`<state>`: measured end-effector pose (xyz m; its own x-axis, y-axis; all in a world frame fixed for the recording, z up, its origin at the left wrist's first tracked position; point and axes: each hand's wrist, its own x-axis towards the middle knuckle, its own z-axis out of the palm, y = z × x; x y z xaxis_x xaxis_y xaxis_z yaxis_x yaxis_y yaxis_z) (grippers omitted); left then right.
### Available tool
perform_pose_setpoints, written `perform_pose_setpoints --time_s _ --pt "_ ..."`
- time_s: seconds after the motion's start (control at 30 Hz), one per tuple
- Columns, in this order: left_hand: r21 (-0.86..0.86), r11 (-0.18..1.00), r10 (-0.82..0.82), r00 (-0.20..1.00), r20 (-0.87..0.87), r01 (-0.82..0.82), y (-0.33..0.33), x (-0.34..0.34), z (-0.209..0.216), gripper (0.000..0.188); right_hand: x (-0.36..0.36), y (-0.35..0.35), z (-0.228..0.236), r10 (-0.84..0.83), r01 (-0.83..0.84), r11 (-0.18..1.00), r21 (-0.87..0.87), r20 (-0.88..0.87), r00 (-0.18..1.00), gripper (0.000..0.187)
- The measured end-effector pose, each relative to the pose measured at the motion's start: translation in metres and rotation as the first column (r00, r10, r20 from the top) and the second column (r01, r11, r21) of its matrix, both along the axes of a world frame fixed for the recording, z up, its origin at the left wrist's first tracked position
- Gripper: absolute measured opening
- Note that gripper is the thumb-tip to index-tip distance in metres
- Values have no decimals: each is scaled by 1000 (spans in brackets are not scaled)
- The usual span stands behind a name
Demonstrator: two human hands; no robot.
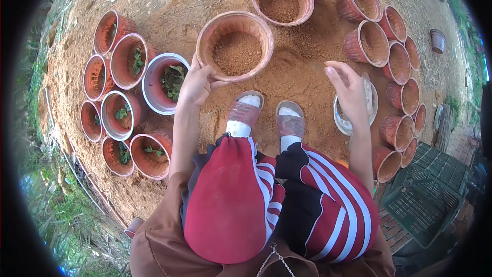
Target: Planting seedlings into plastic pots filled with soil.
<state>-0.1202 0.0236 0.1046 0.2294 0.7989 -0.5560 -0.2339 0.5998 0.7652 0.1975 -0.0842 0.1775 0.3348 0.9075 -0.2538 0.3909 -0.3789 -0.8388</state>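
Note:
My left hand [197,83] is closed on the near left rim of a terracotta-coloured plant pot [264,38], which is tilted toward me. Loose brown soil [237,53] covers the bottom of that pot. My right hand [348,84] is held out over the ground with its fingers loosely bent and apart, and I see nothing in it. Beneath and beside it is a round white container [374,103], partly hidden by the hand and forearm. Just beyond the held pot stands another pot with soil [283,4].
Pots with green seedlings cluster at the left, among them a white-rimmed pot [148,88]. Several soil-filled pots [373,43] line the right side. A dark green plastic crate [420,202] lies at the lower right. My sandalled feet [245,110] rest on bare earth.

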Motion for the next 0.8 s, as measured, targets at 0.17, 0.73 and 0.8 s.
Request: perform_pose_setpoints --time_s 0.17,0.73,0.8 --pt "-27 921 -389 921 -5 389 -22 55 1 71 -10 6 -77 -243 211 963 -166 -214 946 38" --pt "332 598 -362 615 -701 730 -10 146 -68 66 40 -14 -147 17 53 987 -149 432 902 26" --pt "201 675 -512 647 -565 710 -10 143 -62 64 39 -3 -131 95 36 966 -255 484 870 25"
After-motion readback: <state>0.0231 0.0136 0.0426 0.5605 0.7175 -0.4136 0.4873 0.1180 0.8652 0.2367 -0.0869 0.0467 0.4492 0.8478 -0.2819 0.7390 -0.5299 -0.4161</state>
